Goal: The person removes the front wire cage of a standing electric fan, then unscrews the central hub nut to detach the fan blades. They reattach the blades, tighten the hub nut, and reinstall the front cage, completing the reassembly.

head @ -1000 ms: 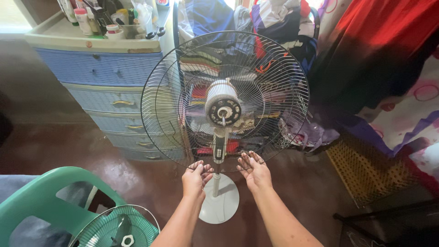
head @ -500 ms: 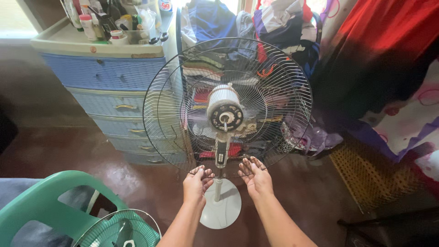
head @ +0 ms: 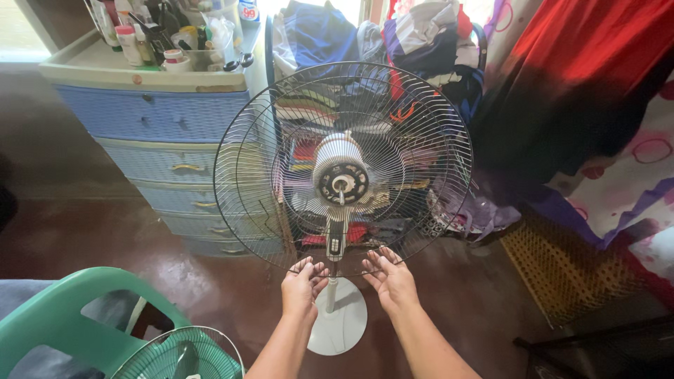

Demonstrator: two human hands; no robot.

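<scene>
The dark red-brown floor (head: pixel 91 231) is crowded. Nearest, a green plastic chair (head: pixel 63 330) carries a loose green fan blade (head: pixel 179 358). The left hand (head: pixel 300 288) and right hand (head: pixel 392 281), fingers spread and holding nothing, touch the lower rim of the round wire fan guard (head: pixel 344 165) on the white standing fan (head: pixel 338 323). A hard push may tip the fan toward the blue plastic drawers (head: pixel 161 140) behind.

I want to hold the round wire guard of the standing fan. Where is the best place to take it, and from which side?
Probably the outer rim of the wire guard, at its lower edge, coming from the front and below. The rim is the thickest ring and stands clear there; the motor hub blocks the centre. The left hand and right hand are already at the lower rim, either side of the white pole.
</scene>
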